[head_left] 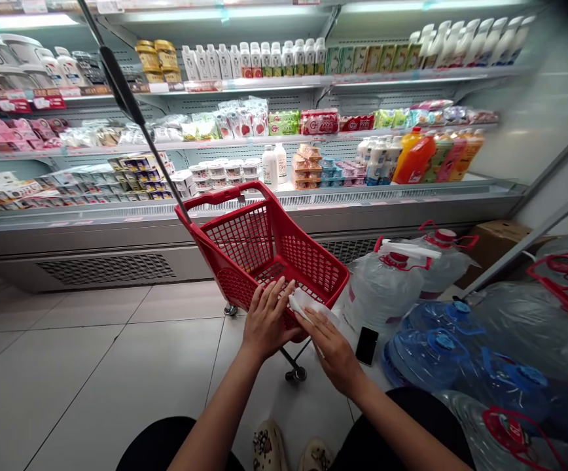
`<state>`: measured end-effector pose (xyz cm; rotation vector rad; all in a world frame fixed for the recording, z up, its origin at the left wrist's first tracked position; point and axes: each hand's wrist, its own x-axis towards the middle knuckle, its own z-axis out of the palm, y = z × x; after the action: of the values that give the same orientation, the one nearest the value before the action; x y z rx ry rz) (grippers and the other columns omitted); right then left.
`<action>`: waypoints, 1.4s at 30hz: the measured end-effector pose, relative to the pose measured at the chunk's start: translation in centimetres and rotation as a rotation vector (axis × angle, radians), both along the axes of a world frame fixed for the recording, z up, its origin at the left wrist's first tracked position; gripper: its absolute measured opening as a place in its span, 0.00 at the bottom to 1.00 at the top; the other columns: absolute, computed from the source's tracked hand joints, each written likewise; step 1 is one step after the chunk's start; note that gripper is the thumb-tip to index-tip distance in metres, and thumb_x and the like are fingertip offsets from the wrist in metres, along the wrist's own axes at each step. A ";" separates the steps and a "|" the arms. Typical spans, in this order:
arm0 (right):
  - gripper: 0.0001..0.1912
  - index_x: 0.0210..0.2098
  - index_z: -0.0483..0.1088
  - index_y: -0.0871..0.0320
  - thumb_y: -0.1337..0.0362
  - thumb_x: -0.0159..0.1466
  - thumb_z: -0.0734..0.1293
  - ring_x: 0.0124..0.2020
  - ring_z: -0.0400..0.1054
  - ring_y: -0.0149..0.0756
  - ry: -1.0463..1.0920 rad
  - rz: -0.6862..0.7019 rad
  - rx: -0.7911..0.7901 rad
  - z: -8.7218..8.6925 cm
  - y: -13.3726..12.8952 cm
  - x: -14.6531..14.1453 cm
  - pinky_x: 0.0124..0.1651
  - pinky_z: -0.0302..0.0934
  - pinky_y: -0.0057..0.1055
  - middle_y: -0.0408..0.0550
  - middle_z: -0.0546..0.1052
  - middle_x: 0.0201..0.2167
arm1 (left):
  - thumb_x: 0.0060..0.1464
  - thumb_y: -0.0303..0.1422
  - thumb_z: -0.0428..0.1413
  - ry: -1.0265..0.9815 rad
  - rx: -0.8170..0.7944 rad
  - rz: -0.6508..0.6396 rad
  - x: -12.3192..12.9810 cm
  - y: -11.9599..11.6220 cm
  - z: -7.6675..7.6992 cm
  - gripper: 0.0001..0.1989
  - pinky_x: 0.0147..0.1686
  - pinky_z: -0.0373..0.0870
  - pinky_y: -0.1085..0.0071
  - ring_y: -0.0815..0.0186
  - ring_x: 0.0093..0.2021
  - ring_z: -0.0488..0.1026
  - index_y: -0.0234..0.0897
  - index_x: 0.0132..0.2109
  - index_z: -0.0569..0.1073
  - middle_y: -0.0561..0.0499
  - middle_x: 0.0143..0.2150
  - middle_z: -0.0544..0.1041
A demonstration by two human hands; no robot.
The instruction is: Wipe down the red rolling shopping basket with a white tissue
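Observation:
A red plastic shopping cart (pixel 308 268) with lattice walls stands on small wheels in front of me, its basket bare inside. My left hand (pixel 269 320) holds the near rim, its fingers stretched over the edge into the basket. Just right of it, my right hand (pixel 326 340) presses a folded white wipe (pixel 308 302) against the same rim near the corner. The wipe sticks out past the fingertips; part of it is hidden under the hand. A long dark pole (pixel 122 91) rises at the cart's far left side.
A refrigerated display (pixel 284 212) with drinks and yogurts runs along the back. Large water bottles (pixel 387 288) and blue-capped jugs (pixel 441 347) crowd the right. A phone (pixel 367 345) lies on the tiled floor (pixel 117 379). A cardboard box (pixel 497 239) stands behind the bottles.

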<state>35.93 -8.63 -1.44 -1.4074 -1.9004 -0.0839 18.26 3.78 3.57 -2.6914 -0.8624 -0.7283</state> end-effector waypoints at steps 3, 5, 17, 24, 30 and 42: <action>0.40 0.77 0.46 0.45 0.78 0.69 0.51 0.75 0.52 0.39 0.012 -0.037 -0.010 -0.2 0.4 3.3 0.75 0.53 0.51 0.43 0.59 0.74 | 0.55 0.61 0.58 0.085 0.009 -0.066 -1.5 2.6 1.6 0.51 0.75 0.39 0.49 0.47 0.76 0.52 0.49 0.77 0.51 0.48 0.78 0.54; 0.39 0.77 0.46 0.44 0.77 0.70 0.52 0.75 0.51 0.40 0.048 -0.099 -0.013 -0.3 0.7 5.0 0.75 0.52 0.52 0.42 0.60 0.74 | 0.55 0.61 0.58 0.073 0.003 0.012 -2.6 4.5 2.3 0.49 0.75 0.37 0.44 0.45 0.78 0.47 0.50 0.77 0.53 0.48 0.79 0.52; 0.46 0.78 0.37 0.49 0.81 0.65 0.50 0.76 0.48 0.40 -0.023 -0.295 0.076 0.7 3.6 -1.2 0.76 0.48 0.50 0.44 0.53 0.77 | 0.52 0.49 0.65 0.016 -0.071 0.118 0.0 3.4 0.7 0.53 0.75 0.39 0.39 0.36 0.78 0.40 0.48 0.77 0.50 0.49 0.80 0.46; 0.44 0.78 0.42 0.49 0.80 0.65 0.51 0.75 0.52 0.38 -0.026 -0.296 0.078 0.7 5.3 4.1 0.76 0.50 0.49 0.46 0.59 0.74 | 0.61 0.48 0.58 0.087 -0.014 0.091 -3.0 5.8 3.6 0.46 0.77 0.40 0.52 0.51 0.79 0.45 0.42 0.78 0.48 0.48 0.80 0.46; 0.36 0.75 0.54 0.50 0.73 0.70 0.53 0.72 0.58 0.43 0.084 -0.400 0.063 0.4 6.1 8.1 0.74 0.53 0.52 0.49 0.67 0.70 | 0.59 0.49 0.59 -0.007 0.104 0.276 -6.0 7.7 5.9 0.38 0.73 0.35 0.34 0.37 0.77 0.46 0.45 0.73 0.63 0.42 0.76 0.59; 0.46 0.77 0.48 0.52 0.81 0.61 0.52 0.76 0.49 0.39 0.153 -0.081 0.038 4.1 11.2 -4.0 0.76 0.48 0.49 0.47 0.60 0.74 | 0.62 0.41 0.57 0.012 0.095 0.282 -4.3 4.9 5.3 0.35 0.73 0.38 0.36 0.40 0.72 0.59 0.43 0.73 0.62 0.43 0.74 0.63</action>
<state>31.89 2.61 2.68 -1.4236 -1.7092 -0.0502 13.97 8.72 8.90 -2.4209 -1.1434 -0.6684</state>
